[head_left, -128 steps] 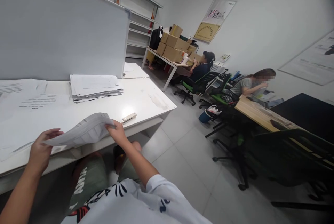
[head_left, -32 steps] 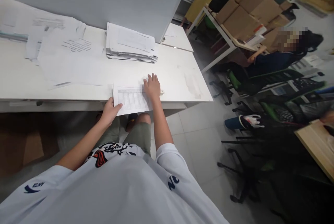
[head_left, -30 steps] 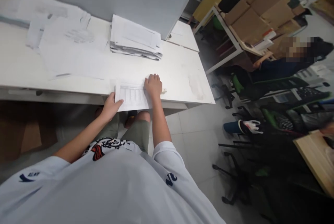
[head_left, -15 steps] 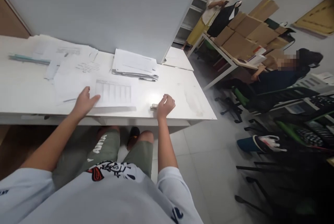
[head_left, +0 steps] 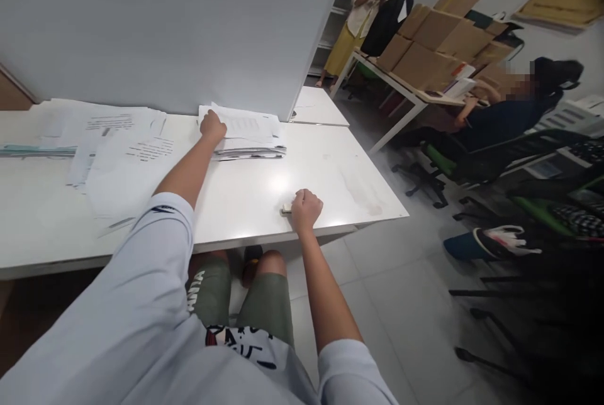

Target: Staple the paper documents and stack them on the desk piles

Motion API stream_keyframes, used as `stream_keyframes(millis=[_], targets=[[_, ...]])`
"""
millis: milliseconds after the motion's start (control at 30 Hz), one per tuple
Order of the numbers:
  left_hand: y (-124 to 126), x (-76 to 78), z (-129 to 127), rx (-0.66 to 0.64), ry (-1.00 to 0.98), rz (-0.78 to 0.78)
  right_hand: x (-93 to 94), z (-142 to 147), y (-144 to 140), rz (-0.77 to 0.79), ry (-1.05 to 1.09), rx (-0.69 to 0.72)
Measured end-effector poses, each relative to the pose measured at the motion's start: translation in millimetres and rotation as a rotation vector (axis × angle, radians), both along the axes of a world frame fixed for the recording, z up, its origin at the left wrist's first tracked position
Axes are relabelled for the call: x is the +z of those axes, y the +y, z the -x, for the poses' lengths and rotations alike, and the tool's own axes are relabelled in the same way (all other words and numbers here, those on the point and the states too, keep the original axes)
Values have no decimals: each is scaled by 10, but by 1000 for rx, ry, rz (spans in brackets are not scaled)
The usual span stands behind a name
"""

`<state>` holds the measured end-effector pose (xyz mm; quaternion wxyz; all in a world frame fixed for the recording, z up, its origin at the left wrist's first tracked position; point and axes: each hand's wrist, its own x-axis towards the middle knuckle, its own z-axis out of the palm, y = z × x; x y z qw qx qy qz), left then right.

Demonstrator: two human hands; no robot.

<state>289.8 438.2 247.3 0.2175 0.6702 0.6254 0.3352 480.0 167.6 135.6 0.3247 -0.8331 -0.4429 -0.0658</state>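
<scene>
The left hand [head_left: 212,126] lies stretched far up the frame, a little left of centre, fingers bent down onto the left end of the paper stack [head_left: 248,136], pressing its top sheet; whether it pinches the sheet I cannot tell. That stack sits squared against the grey partition [head_left: 179,21], likely so the sheets keep together and out of the way of the bare middle of the worktop [head_left: 264,185]. The right hand [head_left: 306,209] is curled into a fist near the front edge, centre of the frame, closed over a small stapler [head_left: 285,209] of which only the pale left tip shows; it rests on the surface rather than being lifted, so the weight is on the worktop. The two hands are well apart, one at the back, one at the front

Counted: one neat stack, one stapler, and one loose spread of papers [head_left: 123,147] fanned out at middle left, too overlapped to count sheet by sheet. A thin bundle with a greenish edge [head_left: 33,151] lies at the far left

Upper right, two other people: one standing [head_left: 372,2] by a shelf, one seated [head_left: 509,119] at a table [head_left: 415,94] carrying a pile of cardboard boxes [head_left: 443,40], roughly eight, though some hide others. Green-backed chairs [head_left: 453,166] stand at the right
</scene>
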Motion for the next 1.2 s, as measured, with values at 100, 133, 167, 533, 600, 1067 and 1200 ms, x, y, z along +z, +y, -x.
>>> stream_keyframes(millis=[100, 133, 167, 533, 600, 1067, 1200], targets=[[-467, -137, 250, -88, 150, -166, -34, -1, -11, 19, -5, -8], [-686, -205, 415, -133, 181, -186, -46, 1, -10, 18, -3, -6], [-930, -287, 614, -172, 223, -203, -55, 3, -6, 15, 0, -2], [-3587, -1305, 1980, -197, 623, -209, -97, 474, -545, -443, 411, -113], [-3643, -1288, 2022, -206, 612, -222, -308, 1019, -881, -416, 506, -102], [-3259, -958, 1963, -492, 590, -158, -77, 2040, -915, 47, 1740, 588], [-3382, -905, 1950, -750, 457, -199, -150, 1955, -1021, -73, 1716, 327]])
